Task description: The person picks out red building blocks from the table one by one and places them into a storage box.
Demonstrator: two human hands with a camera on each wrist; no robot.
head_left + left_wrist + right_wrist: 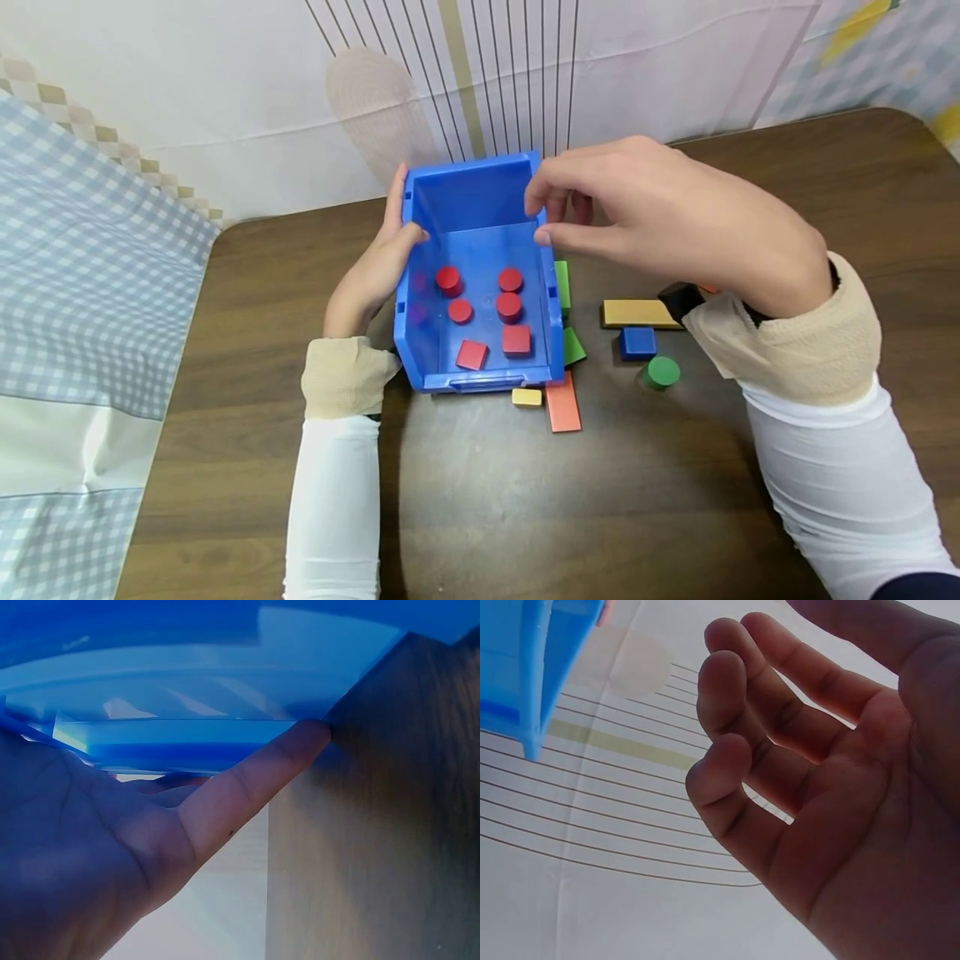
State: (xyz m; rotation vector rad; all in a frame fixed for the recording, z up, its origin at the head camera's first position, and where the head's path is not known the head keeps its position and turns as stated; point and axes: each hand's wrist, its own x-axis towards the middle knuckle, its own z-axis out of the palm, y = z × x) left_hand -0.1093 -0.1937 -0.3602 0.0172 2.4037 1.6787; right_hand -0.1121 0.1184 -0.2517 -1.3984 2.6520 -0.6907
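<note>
A left hand (pixel 372 275) grips the left wall of a blue bin (pixel 480 193) tilted near the far edge of a brown table (pixel 480 500), while the right hand (pixel 660 221) hovers empty, fingers loosely curled, at the bin's right rim, loose blocks (pixel 637 342) crowding that side.

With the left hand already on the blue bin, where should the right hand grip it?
Probably the blue bin's right wall rim, coming from the right. The bin is tipped up, the left hand holds the opposite wall, and the right hand hovers empty beside that rim.
</note>
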